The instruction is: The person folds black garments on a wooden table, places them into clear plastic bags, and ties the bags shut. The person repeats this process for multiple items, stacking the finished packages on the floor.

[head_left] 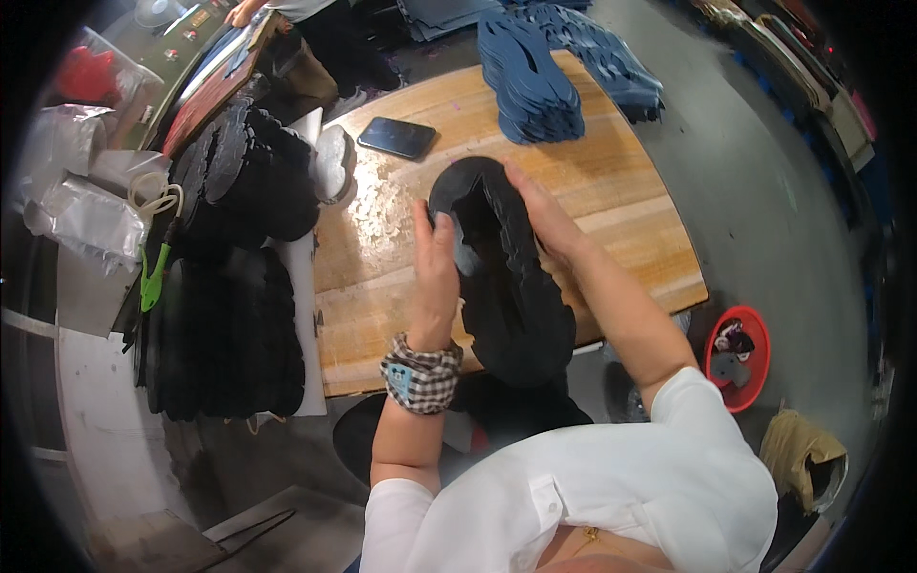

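A thick stack of black sole-shaped pieces [525, 329] is upheld between my two hands at the near side of the wooden table. A long dark gap runs down the middle of its top. My left hand [437, 272] presses along its left side, thumb at the upper edge. Around its far right side curls my right hand [549, 215], with the fingertips partly hidden. A black phone [397, 137] lies on the table beyond my left hand. Farther right stands a tall stack of blue sole-shaped pieces [530, 81].
More black stacks [224, 334] line the white surface [304, 315] at the left. A green-handled tool [154, 279] and clear plastic bags [91, 220] are beside them. At the right, a red basin [764, 358] holds scraps. Another person [334, 43] stands at the far left.
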`<state>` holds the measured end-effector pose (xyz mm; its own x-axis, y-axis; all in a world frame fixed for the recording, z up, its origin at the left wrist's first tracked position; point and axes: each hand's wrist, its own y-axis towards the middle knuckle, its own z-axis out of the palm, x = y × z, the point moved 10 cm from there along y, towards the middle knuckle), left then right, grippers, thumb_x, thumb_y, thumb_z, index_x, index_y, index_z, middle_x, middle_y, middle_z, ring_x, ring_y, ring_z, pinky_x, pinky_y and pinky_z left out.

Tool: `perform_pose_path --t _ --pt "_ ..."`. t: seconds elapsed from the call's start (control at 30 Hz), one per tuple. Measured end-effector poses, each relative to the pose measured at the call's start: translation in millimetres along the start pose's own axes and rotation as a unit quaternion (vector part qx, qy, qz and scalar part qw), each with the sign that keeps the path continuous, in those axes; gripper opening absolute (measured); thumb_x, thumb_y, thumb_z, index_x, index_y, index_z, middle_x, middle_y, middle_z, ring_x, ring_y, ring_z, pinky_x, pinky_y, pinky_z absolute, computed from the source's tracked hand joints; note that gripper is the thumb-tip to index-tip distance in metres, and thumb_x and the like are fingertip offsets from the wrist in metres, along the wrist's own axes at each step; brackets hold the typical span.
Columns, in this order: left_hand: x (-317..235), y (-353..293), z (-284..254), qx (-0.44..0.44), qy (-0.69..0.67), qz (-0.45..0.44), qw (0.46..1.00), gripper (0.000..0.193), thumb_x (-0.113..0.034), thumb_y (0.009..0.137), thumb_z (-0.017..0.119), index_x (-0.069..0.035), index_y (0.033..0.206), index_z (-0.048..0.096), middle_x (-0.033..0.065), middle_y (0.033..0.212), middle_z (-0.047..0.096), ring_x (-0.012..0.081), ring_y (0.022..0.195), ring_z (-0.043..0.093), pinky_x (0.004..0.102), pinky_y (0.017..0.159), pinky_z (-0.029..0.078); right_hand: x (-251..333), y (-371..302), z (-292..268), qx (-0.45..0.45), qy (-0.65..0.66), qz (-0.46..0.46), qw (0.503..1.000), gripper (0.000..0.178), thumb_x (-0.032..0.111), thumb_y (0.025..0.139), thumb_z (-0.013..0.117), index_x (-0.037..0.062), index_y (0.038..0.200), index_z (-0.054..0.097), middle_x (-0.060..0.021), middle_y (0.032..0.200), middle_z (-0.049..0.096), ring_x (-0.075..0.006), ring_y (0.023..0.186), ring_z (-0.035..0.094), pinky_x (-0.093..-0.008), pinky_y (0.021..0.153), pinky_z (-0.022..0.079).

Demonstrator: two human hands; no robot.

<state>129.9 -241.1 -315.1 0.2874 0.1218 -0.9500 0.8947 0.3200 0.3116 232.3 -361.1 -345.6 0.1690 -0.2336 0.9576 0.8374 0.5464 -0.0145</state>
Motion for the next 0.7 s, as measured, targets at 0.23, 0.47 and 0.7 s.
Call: perform_pose_path --t 0.23,0.47,0.7 --pt "16 13 6 0.008 -0.109 -0.024 0.994 0.062 -0.023 0.099 0.048 0.007 0.146 0.021 0.0209 0.143 0.038 0.0236 0.131 0.039 0.031 0.108 0.031 0 -1 -9 -0.1 -0.167 -0.084 0.977 0.06 0.034 0.097 0.046 -0.0046 0.141 0.035 -0.0199 0.138 0.046 -0.0262 0.131 0.04 -0.0332 0.111 0.026" --pt "-12 -54 -54 -0.03 -0.027 -0.03 0.999 0.053 -0.014 0.097 0.051 -0.006 0.146 0.031 0.0167 0.139 0.046 0.0217 0.129 0.045 0.0324 0.104 0.036 -9 -72 -74 -0.237 0.045 -0.11 0.964 0.046 0.019 0.097 0.049 0.0 0.138 0.039 -0.0182 0.132 0.049 -0.0265 0.12 0.05 -0.0381 0.102 0.04" --pt "-29 -236 -112 0.07 0.114 -0.147 0.98 0.034 -0.007 0.089 0.06 -0.002 0.123 0.057 0.0096 0.097 0.07 0.0153 0.09 0.066 0.0278 0.082 0.051 -31 -241 -114 -0.343 -0.058 -0.142 0.927 0.022 0.015 0.097 0.051 -0.0023 0.106 0.06 -0.0003 0.068 0.048 -0.0085 0.06 0.046 -0.022 0.053 0.038"
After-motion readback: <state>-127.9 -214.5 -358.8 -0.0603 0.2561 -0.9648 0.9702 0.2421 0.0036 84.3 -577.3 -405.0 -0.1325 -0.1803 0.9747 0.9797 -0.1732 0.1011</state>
